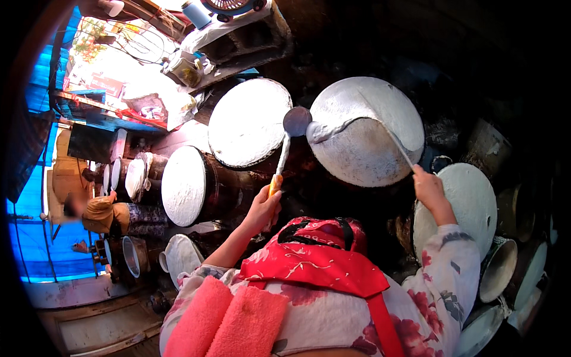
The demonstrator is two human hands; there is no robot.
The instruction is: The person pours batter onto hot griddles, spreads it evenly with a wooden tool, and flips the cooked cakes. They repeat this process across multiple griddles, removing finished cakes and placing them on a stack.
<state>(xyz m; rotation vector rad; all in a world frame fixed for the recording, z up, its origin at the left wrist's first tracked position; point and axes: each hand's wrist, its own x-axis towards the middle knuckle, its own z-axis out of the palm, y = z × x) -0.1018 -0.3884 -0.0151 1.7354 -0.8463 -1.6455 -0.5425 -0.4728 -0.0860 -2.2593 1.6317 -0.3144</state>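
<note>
My left hand (262, 209) is closed round the orange handle of a ladle (284, 153). The ladle's shaft is coated white, and its dark round bowl hangs between two large round surfaces. My right hand (430, 189) grips a thin stick (395, 140) that reaches over the right round pan (357, 157). A thin white sheet (380, 101) covers the far part of this pan, with a gathered, curved edge; the near part shows greyish metal. Left of the ladle, another round surface (250, 122) is evenly white.
White-topped drums, one (183, 185) at left, line both sides. Under my right forearm lies a pale round disc (470, 199). A concrete block (250, 38) bears a fan (229, 5) at the back. Another person (104, 214) stands far left. A red apron (315, 265) covers my front.
</note>
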